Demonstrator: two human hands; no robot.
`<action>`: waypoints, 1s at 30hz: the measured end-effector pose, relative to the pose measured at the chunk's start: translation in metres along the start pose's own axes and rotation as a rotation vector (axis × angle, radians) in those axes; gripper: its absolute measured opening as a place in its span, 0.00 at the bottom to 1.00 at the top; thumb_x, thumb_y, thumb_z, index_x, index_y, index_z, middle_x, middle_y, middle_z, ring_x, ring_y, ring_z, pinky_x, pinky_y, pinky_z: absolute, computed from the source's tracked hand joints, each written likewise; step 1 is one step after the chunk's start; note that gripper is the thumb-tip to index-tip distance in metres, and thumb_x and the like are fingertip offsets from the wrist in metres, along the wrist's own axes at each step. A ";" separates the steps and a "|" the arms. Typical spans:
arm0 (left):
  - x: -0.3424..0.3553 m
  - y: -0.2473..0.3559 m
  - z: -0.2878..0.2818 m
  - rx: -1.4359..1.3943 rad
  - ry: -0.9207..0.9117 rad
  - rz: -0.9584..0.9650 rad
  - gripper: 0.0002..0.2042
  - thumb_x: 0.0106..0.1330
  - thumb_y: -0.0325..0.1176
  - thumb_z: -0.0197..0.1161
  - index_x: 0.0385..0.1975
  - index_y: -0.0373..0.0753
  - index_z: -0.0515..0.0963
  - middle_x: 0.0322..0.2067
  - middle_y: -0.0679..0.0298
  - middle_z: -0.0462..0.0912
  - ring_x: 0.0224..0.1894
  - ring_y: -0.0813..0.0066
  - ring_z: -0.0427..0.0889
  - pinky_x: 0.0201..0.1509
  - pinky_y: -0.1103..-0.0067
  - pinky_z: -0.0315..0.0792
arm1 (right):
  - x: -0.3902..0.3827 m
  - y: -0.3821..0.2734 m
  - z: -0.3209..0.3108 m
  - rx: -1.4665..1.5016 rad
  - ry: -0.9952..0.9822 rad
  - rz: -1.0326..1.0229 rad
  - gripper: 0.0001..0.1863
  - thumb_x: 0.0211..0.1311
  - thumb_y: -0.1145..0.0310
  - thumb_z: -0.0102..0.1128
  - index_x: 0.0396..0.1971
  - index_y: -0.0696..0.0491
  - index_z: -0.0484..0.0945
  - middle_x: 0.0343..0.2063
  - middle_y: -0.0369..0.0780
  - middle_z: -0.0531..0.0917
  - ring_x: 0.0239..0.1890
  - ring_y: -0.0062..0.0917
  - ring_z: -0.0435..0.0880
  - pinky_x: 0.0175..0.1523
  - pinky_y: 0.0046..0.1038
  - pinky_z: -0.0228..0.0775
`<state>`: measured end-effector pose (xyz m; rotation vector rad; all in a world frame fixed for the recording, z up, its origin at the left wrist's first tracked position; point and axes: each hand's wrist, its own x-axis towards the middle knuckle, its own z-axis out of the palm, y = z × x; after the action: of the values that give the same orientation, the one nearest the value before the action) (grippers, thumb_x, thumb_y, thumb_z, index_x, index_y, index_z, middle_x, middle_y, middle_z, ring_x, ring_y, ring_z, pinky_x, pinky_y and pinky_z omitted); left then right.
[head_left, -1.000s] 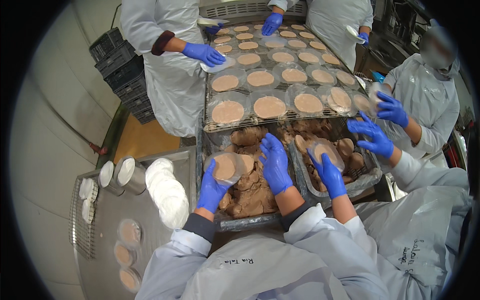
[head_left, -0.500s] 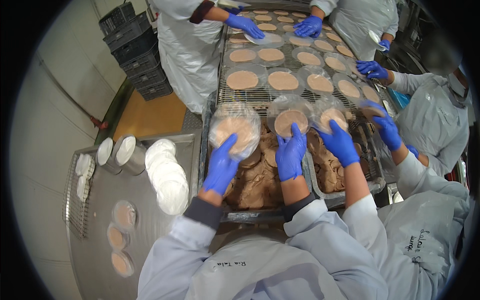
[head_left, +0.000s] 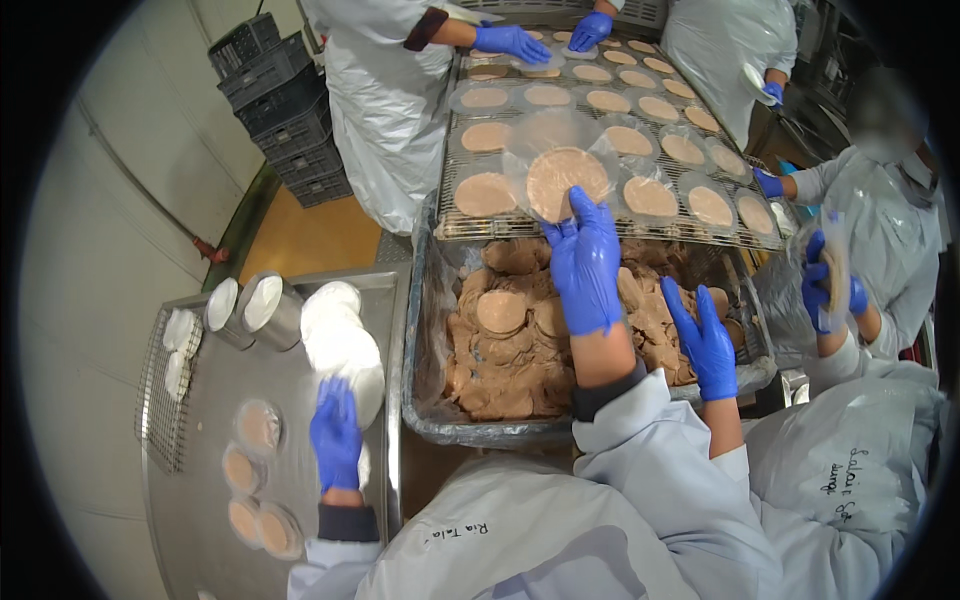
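My right hand (head_left: 590,265), in a blue glove, holds a round pinkish-brown patty (head_left: 567,180) on a clear round film. The patty is over the front of a wire rack (head_left: 620,228), above other patties lying in rows on film. At left, my left hand (head_left: 337,435) lies with stretched fingers over the edge of a stack of white round sheets (head_left: 342,335), holding no patty. In front of me, a lined bin (head_left: 425,415) contains brown minced meat (head_left: 500,365) with some round patties on top.
Several patties (head_left: 240,468) rest on the steel table (head_left: 205,420) at left, near metal cylinders (head_left: 270,310) and a small wire basket (head_left: 160,410). A co-worker's gloved hand (head_left: 705,340) is above the meat at right. Other workers stand round the rack. Black crates (head_left: 290,120) are stacked behind.
My left hand has let go of its patty and moved left to the white sheets. My right hand has carried its patty forward over the rack. Another patty lies on the steel table.
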<state>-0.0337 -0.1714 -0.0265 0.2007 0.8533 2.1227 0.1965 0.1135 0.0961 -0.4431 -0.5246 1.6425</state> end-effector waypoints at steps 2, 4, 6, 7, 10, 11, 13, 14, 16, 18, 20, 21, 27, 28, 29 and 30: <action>0.039 -0.026 0.033 0.114 -0.027 -0.067 0.23 0.60 0.23 0.44 0.58 0.34 0.53 0.55 0.54 0.60 0.59 0.63 0.59 0.62 0.73 0.56 | 0.000 0.007 -0.025 0.056 0.159 -0.064 0.27 0.58 0.70 0.49 0.57 0.55 0.54 0.52 0.42 0.67 0.53 0.33 0.67 0.55 0.36 0.61; 0.062 -0.053 0.059 0.087 -0.035 -0.151 0.22 0.61 0.26 0.46 0.57 0.35 0.54 0.54 0.54 0.61 0.57 0.62 0.61 0.60 0.70 0.59 | -0.015 0.008 -0.036 0.085 0.159 -0.092 0.27 0.59 0.69 0.48 0.58 0.54 0.53 0.52 0.42 0.66 0.53 0.34 0.67 0.55 0.36 0.60; 0.076 -0.078 0.091 0.046 -0.085 -0.279 0.23 0.63 0.32 0.48 0.57 0.34 0.54 0.55 0.53 0.61 0.57 0.61 0.62 0.60 0.68 0.59 | -0.049 0.000 -0.044 0.079 0.038 -0.094 0.28 0.60 0.68 0.46 0.59 0.54 0.49 0.55 0.42 0.62 0.55 0.37 0.64 0.56 0.37 0.58; 0.081 -0.087 0.110 0.020 -0.133 -0.351 0.24 0.63 0.35 0.50 0.57 0.33 0.54 0.55 0.51 0.61 0.57 0.60 0.62 0.60 0.67 0.59 | -0.050 0.003 -0.048 0.034 0.070 -0.083 0.28 0.60 0.66 0.46 0.59 0.53 0.50 0.57 0.42 0.59 0.56 0.35 0.64 0.56 0.37 0.58; 0.095 -0.105 0.170 -0.078 -0.321 -0.514 0.29 0.61 0.40 0.54 0.56 0.31 0.53 0.54 0.48 0.61 0.56 0.57 0.63 0.58 0.66 0.62 | -0.022 0.007 -0.064 0.057 0.201 0.228 0.32 0.58 0.63 0.49 0.59 0.55 0.48 0.58 0.45 0.57 0.59 0.35 0.59 0.60 0.40 0.53; 0.097 -0.111 0.191 -0.097 -0.413 -0.526 0.28 0.61 0.40 0.54 0.55 0.31 0.54 0.53 0.48 0.62 0.55 0.55 0.64 0.57 0.65 0.63 | -0.010 0.008 -0.069 0.154 0.187 0.253 0.28 0.57 0.65 0.50 0.57 0.54 0.53 0.56 0.45 0.61 0.57 0.34 0.63 0.59 0.41 0.56; 0.108 -0.123 0.212 -0.122 -0.404 -0.574 0.26 0.60 0.38 0.55 0.54 0.30 0.55 0.52 0.48 0.63 0.53 0.53 0.66 0.55 0.65 0.65 | 0.002 0.016 -0.077 0.237 0.086 0.204 0.26 0.57 0.67 0.49 0.55 0.53 0.56 0.53 0.44 0.65 0.54 0.34 0.66 0.57 0.42 0.59; 0.120 -0.133 0.208 -0.135 -0.298 -0.608 0.26 0.60 0.35 0.55 0.54 0.30 0.55 0.52 0.48 0.63 0.52 0.52 0.67 0.55 0.64 0.66 | 0.004 0.024 -0.078 0.276 0.031 0.194 0.24 0.57 0.68 0.49 0.54 0.53 0.58 0.52 0.44 0.66 0.53 0.34 0.67 0.56 0.42 0.60; 0.125 -0.142 0.203 -0.114 -0.221 -0.588 0.25 0.59 0.31 0.55 0.54 0.30 0.55 0.51 0.47 0.63 0.52 0.52 0.67 0.54 0.63 0.66 | 0.000 0.027 -0.080 0.233 0.106 0.175 0.22 0.57 0.69 0.49 0.53 0.56 0.61 0.48 0.42 0.70 0.50 0.33 0.70 0.52 0.37 0.65; 0.105 -0.144 0.194 -0.045 -0.284 -0.456 0.25 0.58 0.27 0.55 0.54 0.30 0.55 0.51 0.48 0.64 0.52 0.52 0.67 0.54 0.62 0.67 | -0.012 0.002 -0.068 0.196 0.093 0.086 0.21 0.58 0.70 0.47 0.52 0.56 0.61 0.49 0.42 0.70 0.51 0.33 0.70 0.51 0.37 0.66; 0.088 -0.120 0.164 -0.074 -0.241 -0.485 0.24 0.58 0.25 0.53 0.54 0.31 0.55 0.50 0.49 0.65 0.52 0.52 0.67 0.54 0.60 0.67 | -0.006 -0.035 -0.035 0.112 -0.065 -0.012 0.23 0.57 0.66 0.51 0.52 0.56 0.61 0.50 0.43 0.70 0.50 0.34 0.71 0.51 0.37 0.67; 0.081 -0.112 0.148 -0.084 -0.206 -0.482 0.24 0.58 0.25 0.53 0.54 0.32 0.54 0.50 0.49 0.65 0.52 0.51 0.67 0.55 0.61 0.66 | -0.014 -0.060 -0.007 0.077 -0.089 -0.031 0.23 0.57 0.65 0.52 0.52 0.56 0.61 0.49 0.43 0.70 0.49 0.34 0.72 0.50 0.36 0.68; 0.081 -0.083 0.118 -0.122 -0.123 -0.370 0.22 0.59 0.28 0.53 0.53 0.32 0.57 0.50 0.49 0.66 0.53 0.56 0.67 0.54 0.60 0.65 | 0.024 -0.054 0.013 0.044 -0.152 -0.376 0.25 0.55 0.65 0.54 0.51 0.56 0.61 0.47 0.43 0.72 0.48 0.33 0.72 0.49 0.37 0.68; 0.083 -0.081 0.116 -0.133 -0.116 -0.381 0.22 0.59 0.29 0.53 0.53 0.33 0.57 0.50 0.50 0.66 0.53 0.55 0.67 0.55 0.59 0.65 | 0.043 -0.028 -0.013 0.014 -0.022 -0.139 0.25 0.55 0.65 0.54 0.52 0.56 0.61 0.47 0.43 0.71 0.49 0.33 0.72 0.50 0.37 0.67; 0.086 -0.078 0.109 -0.143 -0.099 -0.394 0.22 0.60 0.31 0.52 0.53 0.34 0.58 0.51 0.50 0.66 0.53 0.55 0.66 0.55 0.59 0.64 | 0.043 -0.013 -0.025 -0.007 0.068 -0.041 0.25 0.56 0.64 0.53 0.52 0.56 0.61 0.47 0.43 0.71 0.48 0.33 0.72 0.50 0.37 0.67; 0.090 -0.077 0.104 -0.154 -0.088 -0.407 0.22 0.60 0.32 0.52 0.53 0.34 0.58 0.51 0.51 0.66 0.54 0.55 0.66 0.56 0.59 0.63 | 0.041 0.003 -0.036 -0.020 0.154 0.059 0.25 0.57 0.64 0.51 0.53 0.56 0.60 0.47 0.43 0.71 0.48 0.34 0.72 0.50 0.36 0.66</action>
<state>-0.0001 -0.0187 -0.0091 0.0341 0.6154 1.7733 0.2094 0.1567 0.0657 -0.5996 -0.4167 1.6447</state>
